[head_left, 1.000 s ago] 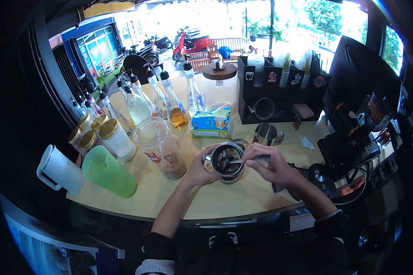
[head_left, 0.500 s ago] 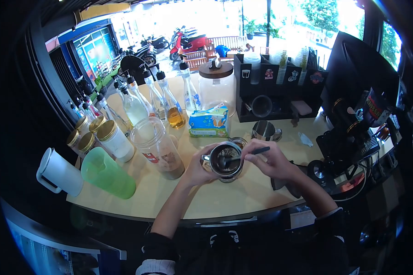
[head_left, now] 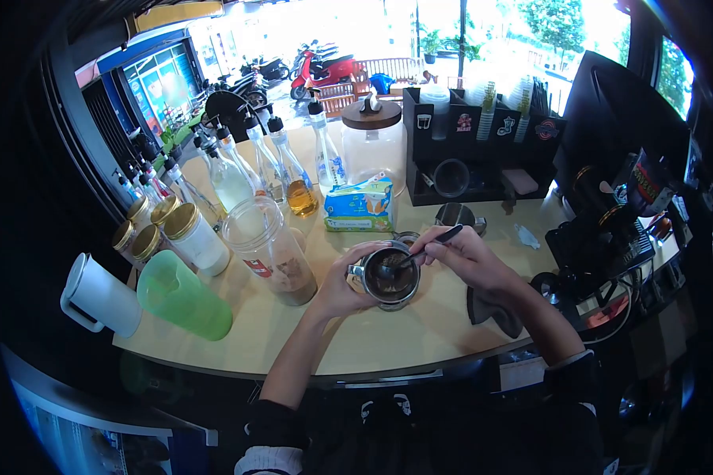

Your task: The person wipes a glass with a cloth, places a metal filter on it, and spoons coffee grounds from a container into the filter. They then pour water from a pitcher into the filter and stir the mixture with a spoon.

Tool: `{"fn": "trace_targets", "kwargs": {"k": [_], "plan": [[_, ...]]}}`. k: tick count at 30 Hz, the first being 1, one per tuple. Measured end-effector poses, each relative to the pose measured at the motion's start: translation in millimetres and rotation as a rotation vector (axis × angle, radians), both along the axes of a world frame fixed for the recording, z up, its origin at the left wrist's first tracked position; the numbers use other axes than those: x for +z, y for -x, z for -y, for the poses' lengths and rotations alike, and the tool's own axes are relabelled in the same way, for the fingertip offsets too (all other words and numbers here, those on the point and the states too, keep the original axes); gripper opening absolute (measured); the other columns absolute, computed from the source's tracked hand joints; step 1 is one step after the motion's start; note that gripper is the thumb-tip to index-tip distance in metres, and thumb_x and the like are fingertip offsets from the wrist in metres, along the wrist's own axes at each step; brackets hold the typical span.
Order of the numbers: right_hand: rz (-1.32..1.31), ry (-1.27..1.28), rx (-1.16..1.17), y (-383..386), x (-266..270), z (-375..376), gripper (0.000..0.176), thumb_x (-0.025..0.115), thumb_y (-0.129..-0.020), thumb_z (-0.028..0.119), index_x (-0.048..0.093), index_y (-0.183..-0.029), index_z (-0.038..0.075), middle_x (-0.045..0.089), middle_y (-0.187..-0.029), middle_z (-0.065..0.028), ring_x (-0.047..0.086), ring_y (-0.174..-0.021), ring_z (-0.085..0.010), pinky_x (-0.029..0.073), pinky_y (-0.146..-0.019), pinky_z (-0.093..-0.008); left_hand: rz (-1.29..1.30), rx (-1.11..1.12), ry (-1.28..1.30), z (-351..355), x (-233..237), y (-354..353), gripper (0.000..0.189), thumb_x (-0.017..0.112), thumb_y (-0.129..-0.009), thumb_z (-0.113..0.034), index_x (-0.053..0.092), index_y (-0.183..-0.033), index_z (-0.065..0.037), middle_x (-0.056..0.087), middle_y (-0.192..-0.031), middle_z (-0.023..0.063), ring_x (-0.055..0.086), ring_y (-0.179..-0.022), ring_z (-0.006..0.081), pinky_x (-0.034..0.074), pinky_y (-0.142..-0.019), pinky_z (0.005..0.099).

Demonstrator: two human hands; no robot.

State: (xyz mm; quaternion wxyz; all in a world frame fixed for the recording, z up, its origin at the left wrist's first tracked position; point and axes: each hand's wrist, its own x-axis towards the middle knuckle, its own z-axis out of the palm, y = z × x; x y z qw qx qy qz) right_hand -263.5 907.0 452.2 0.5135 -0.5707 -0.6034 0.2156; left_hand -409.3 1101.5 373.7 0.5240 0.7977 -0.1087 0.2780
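Note:
My left hand (head_left: 345, 286) is wrapped round the left side of a metal pitcher (head_left: 391, 294), whose handle faces left. Brown liquid with some froth or residue shows inside it. Between the fingers of my right hand (head_left: 466, 257) is the dark handle of a spoon (head_left: 436, 244); its bowl end dips into the liquid. Behind the pitcher, partly covered by it, stands a small cup or glass (head_left: 406, 237). A second metal pitcher (head_left: 456, 215) sits just beyond my right hand. To the left is a clear plastic jar (head_left: 273, 265) with brown powder at its bottom.
A tissue pack (head_left: 360, 207) lies beyond my hands. Leftward stand a green jug (head_left: 184, 297), a white jug (head_left: 102, 294), gold-lidded jars (head_left: 194, 241) and pump bottles (head_left: 299, 178). A black cup organizer (head_left: 483, 150) is at the back, a dark cloth (head_left: 495, 313) under my right forearm, and a black machine (head_left: 602, 237) rightward.
My right hand has shifted slightly and turned, so the spoon stands at a steeper angle in the pitcher. My left hand keeps its hold. The whole view has moved a little.

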Motion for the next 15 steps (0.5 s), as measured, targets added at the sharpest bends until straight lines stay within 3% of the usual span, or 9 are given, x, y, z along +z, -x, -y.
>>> {"fn": "trace_targets", "kwargs": {"k": [4, 13, 15], "plan": [[0.071, 0.056, 0.067, 0.8, 6.6, -2.4, 0.02, 0.048, -0.095, 0.009, 0.063, -0.097, -0.004, 0.064, -0.08, -0.0076, 0.064, -0.076, -0.0131, 0.051, -0.071, -0.0285, -0.004, 0.014, -0.007, 1.3, 2.5, 0.7, 0.075, 0.084, -0.055, -0.013, 0.055, -0.124, -0.007, 0.058, -0.126, 0.0108, 0.052, -0.121, 0.0256, 0.037, -0.106, 0.0381], [0.175, 0.026, -0.02, -3.3, 19.4, -11.5, 0.017, 0.052, -0.093, 0.009, 0.064, -0.096, -0.004, 0.066, -0.074, -0.0104, 0.067, -0.07, -0.016, 0.052, -0.067, -0.028, -0.01, 0.019, -0.04, -3.3, -0.6, 1.0, 0.084, 0.086, -0.052, -0.011, 0.052, -0.128, -0.005, 0.054, -0.13, 0.0103, 0.052, -0.121, 0.0226, 0.038, -0.106, 0.0371], [0.284, 0.043, 0.067, -0.9, 23.6, -13.4, 0.016, 0.054, -0.093, 0.01, 0.064, -0.096, -0.003, 0.067, -0.073, -0.0099, 0.067, -0.069, -0.0154, 0.052, -0.065, -0.0284, -0.023, 0.025, -0.049, -3.8, 0.5, 2.0, 0.083, 0.086, -0.052, -0.011, 0.052, -0.128, -0.005, 0.054, -0.13, 0.0101, 0.052, -0.12, 0.0222, 0.038, -0.105, 0.0366]]}}
